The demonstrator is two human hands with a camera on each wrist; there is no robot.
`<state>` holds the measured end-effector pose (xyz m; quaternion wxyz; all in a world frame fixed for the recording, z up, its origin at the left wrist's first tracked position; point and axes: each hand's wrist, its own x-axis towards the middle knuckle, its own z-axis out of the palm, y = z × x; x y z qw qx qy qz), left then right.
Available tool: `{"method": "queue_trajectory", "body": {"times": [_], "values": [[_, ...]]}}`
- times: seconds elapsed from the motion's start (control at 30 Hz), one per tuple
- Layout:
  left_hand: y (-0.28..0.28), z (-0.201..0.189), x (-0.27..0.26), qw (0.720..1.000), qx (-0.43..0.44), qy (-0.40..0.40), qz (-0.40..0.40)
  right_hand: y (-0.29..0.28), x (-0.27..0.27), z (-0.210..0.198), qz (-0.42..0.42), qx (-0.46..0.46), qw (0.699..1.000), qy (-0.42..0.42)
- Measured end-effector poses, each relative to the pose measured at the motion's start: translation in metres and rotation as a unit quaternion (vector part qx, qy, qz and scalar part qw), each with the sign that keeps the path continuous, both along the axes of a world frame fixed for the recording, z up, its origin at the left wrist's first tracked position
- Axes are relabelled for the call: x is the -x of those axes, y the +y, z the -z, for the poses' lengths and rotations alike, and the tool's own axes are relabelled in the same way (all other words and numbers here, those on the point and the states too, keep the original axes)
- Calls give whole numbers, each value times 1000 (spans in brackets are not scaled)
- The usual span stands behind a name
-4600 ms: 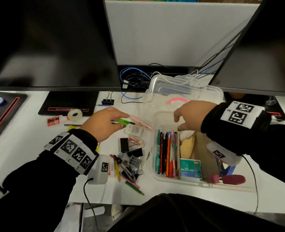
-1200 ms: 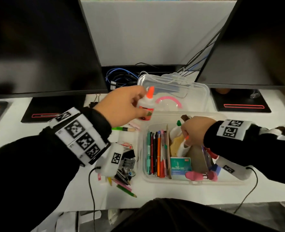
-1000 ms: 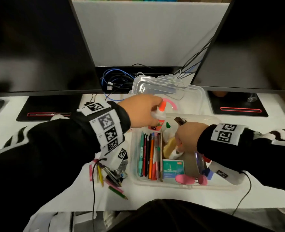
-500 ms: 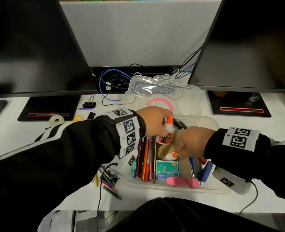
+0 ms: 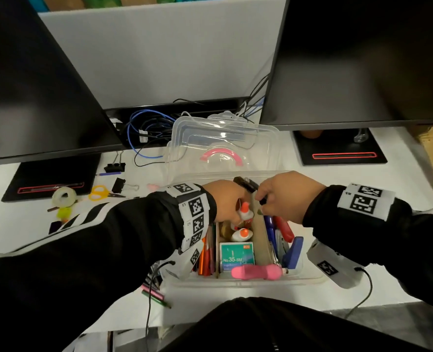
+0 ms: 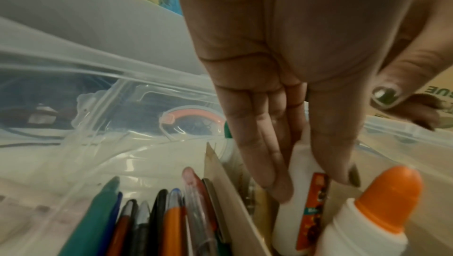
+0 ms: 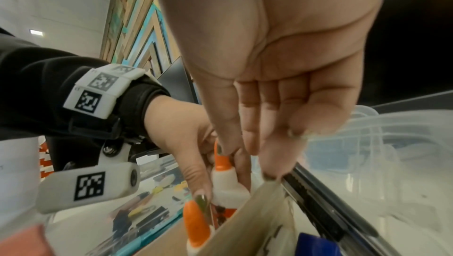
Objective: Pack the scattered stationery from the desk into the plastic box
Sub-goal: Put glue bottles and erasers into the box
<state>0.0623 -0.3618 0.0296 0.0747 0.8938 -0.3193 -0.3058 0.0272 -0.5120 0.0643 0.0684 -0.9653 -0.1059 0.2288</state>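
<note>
Box (image 5: pixel 309 276) holds pens (image 6: pixel 171 227), staples (image 5: pixel 237 256), 2 glue bottles (image 5: pixel 241 235).

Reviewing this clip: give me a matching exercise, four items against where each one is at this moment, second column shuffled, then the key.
Items:
1. glue bottle
2. tape roll
3. staples box
4. pink-handled tool

Places:
A. on the desk, left of the yellow scissors
B. held in the left hand, middle compartment
C. along the plastic box's near wall
D. flat in the middle compartment, near end

Pairs: 1-B, 2-A, 3-D, 4-C
</note>
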Motion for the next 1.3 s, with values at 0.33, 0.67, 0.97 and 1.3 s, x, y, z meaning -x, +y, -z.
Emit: {"method": "queue_trajectory", "body": {"times": [0.33,0.67,0.97,1.3], "values": [[6,4,-1,998,-14,64,-23,18,7,3,-43,-49,998,25],[3,1,-3,999,-13,-6,-51,29,1,11,-67,26,996,54],[-10,9,4,996,-83,-5,12,29,1,21,-93,35,993,67],[-6,7,-5,996,-71,-23,-54,27,3,13,-96,9,992,77]]}}
